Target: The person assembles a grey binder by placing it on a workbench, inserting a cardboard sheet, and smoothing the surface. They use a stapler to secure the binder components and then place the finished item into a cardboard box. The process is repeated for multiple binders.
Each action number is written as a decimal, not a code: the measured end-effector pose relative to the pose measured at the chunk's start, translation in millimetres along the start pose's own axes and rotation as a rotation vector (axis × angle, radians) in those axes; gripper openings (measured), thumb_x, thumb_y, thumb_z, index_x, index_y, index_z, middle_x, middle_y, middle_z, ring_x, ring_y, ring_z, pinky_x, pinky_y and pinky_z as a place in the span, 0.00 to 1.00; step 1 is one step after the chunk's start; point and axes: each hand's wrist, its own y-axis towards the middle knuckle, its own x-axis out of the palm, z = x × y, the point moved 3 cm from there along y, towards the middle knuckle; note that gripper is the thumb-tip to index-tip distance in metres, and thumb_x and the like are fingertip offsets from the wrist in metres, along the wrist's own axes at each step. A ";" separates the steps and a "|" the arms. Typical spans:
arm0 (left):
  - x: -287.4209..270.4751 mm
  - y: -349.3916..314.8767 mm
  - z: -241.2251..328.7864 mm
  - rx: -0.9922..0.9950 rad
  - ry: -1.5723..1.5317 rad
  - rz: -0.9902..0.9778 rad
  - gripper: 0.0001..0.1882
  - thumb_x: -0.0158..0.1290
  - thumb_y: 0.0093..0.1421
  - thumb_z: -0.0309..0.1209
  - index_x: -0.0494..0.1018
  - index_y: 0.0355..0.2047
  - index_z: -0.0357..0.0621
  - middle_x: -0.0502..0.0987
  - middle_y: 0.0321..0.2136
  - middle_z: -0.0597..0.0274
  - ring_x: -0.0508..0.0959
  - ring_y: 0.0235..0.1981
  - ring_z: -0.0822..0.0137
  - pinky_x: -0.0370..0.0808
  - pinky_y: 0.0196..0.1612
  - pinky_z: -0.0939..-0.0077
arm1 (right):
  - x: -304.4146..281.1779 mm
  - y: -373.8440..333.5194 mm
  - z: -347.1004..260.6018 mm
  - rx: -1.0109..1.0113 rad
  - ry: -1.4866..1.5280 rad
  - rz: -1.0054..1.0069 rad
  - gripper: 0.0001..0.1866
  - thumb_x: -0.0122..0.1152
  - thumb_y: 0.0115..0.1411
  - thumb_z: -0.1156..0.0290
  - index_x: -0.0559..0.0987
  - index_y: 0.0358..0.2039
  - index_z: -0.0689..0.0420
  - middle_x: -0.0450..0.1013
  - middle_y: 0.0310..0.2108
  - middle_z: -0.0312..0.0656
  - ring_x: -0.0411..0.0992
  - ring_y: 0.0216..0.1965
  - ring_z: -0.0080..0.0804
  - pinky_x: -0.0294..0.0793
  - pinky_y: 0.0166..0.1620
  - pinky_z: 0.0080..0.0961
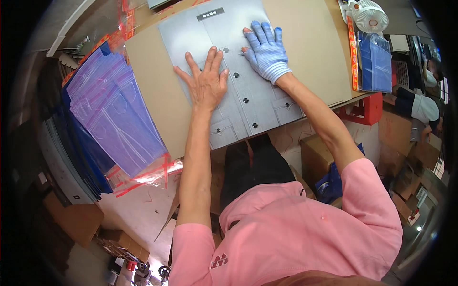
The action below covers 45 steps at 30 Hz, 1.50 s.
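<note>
Sheet (238,93) first: where does it lie?

"Directly beneath my left hand (207,83) and my right hand (266,52). It's grey, printed like a denim shirt front, with a row of round buttons running down between them."

"Are you gripping it?"

"No. Both hands are open, palms down on it. My bare left one has its fingers spread toward the far edge, over the left part. My right, in a blue-striped glove with the thumb and one fingertip uncovered, lies farther from me, near the right edge."

"And under the sheet?"

"A brown board (319,45), showing on either side."

"Anything beside that?"

"Purple-blue sheets (114,105), fanned out to my left. To my right, a blue packet (377,62) lies near a white fan (372,18), well apart from my glove."
</note>
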 end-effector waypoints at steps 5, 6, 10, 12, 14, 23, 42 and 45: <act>-1.5 -0.1 1.4 0.002 -0.002 -0.011 0.27 0.47 0.58 0.45 0.62 0.58 0.58 0.59 0.61 0.75 0.46 0.63 0.37 0.30 0.56 0.24 | 0.6 0.7 -0.4 -0.005 0.000 0.022 0.29 0.45 0.60 0.49 0.63 0.59 0.49 0.55 0.62 0.44 0.48 0.64 0.43 0.37 0.64 0.51; -2.0 0.1 1.7 -0.005 -0.009 -0.017 0.27 0.47 0.58 0.45 0.62 0.58 0.58 0.59 0.61 0.74 0.45 0.63 0.37 0.30 0.56 0.25 | -0.7 1.9 0.5 -0.006 0.011 0.032 0.29 0.45 0.60 0.49 0.63 0.59 0.49 0.55 0.62 0.44 0.48 0.64 0.43 0.37 0.64 0.51; -0.2 -0.1 1.9 -0.014 -0.018 -0.010 0.28 0.47 0.57 0.45 0.61 0.58 0.58 0.59 0.61 0.73 0.44 0.63 0.36 0.30 0.56 0.25 | -3.6 0.6 -0.7 -0.003 0.014 -0.002 0.29 0.45 0.59 0.50 0.64 0.58 0.49 0.55 0.62 0.44 0.48 0.64 0.43 0.37 0.64 0.52; 0.8 0.1 1.1 -0.007 -0.024 0.004 0.28 0.47 0.57 0.45 0.61 0.58 0.58 0.59 0.61 0.73 0.44 0.63 0.36 0.30 0.56 0.25 | -5.2 1.6 -0.3 -0.002 0.023 0.016 0.29 0.45 0.59 0.50 0.64 0.58 0.49 0.55 0.62 0.44 0.48 0.64 0.43 0.38 0.64 0.52; -1.3 1.8 2.1 0.000 -0.041 0.015 0.27 0.48 0.57 0.44 0.62 0.57 0.57 0.59 0.60 0.71 0.45 0.63 0.36 0.30 0.56 0.26 | -7.9 1.2 -0.4 0.005 0.038 0.003 0.29 0.45 0.59 0.51 0.64 0.58 0.49 0.55 0.62 0.45 0.48 0.64 0.44 0.38 0.64 0.52; 0.6 62.3 25.4 0.079 -0.155 0.130 0.28 0.43 0.61 0.44 0.59 0.58 0.45 0.53 0.62 0.49 0.46 0.65 0.47 0.39 0.64 0.48 | -2.9 2.2 -1.1 -0.020 0.121 0.020 0.29 0.49 0.57 0.53 0.65 0.58 0.51 0.54 0.62 0.47 0.48 0.64 0.47 0.37 0.63 0.54; 26.1 68.7 32.3 0.120 0.060 -0.002 0.27 0.40 0.63 0.43 0.56 0.61 0.47 0.52 0.63 0.52 0.49 0.65 0.50 0.44 0.64 0.52 | 20.0 177.4 44.0 -0.607 0.350 -0.153 0.25 0.41 0.62 0.59 0.66 0.53 0.62 0.62 0.56 0.52 0.58 0.57 0.49 0.53 0.59 0.43; 27.1 73.6 36.8 0.138 0.061 0.002 0.28 0.41 0.61 0.40 0.56 0.60 0.43 0.52 0.62 0.49 0.50 0.64 0.48 0.44 0.64 0.52 | 27.9 152.6 48.7 -0.726 0.203 0.231 0.25 0.41 0.62 0.59 0.65 0.54 0.62 0.62 0.55 0.52 0.60 0.56 0.50 0.55 0.58 0.43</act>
